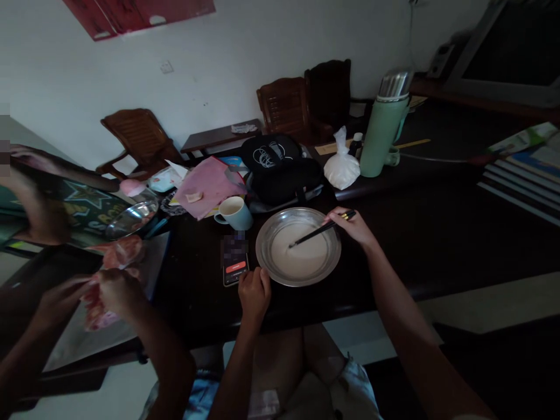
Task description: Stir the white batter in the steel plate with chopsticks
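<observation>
A wide metal bowl [262, 256] with a broad rim stands on the dark table. Pale, milky liquid [301, 259] fills its lower part. My right hand [353, 226] is closed around black chopsticks [315, 232] with gold bands, held slantwise over the bowl. Their tips dip into the liquid near its middle. At the near left side of the rim, my left hand [254, 290] is closed with curled fingers, gripping the bowl's edge. Just left of it lies a phone [235, 274] with a lit screen. A light-coloured mug [238, 214] stands behind the phone.
At left, another person's hands [118, 291] handle raw meat [98, 309] on a board [72, 344]; a steel bowl [133, 220] is beyond. Behind my bowl are a black bag [284, 175], a tied bag of white powder [342, 169] and a green thermos [380, 137]. Books [520, 181] lie right.
</observation>
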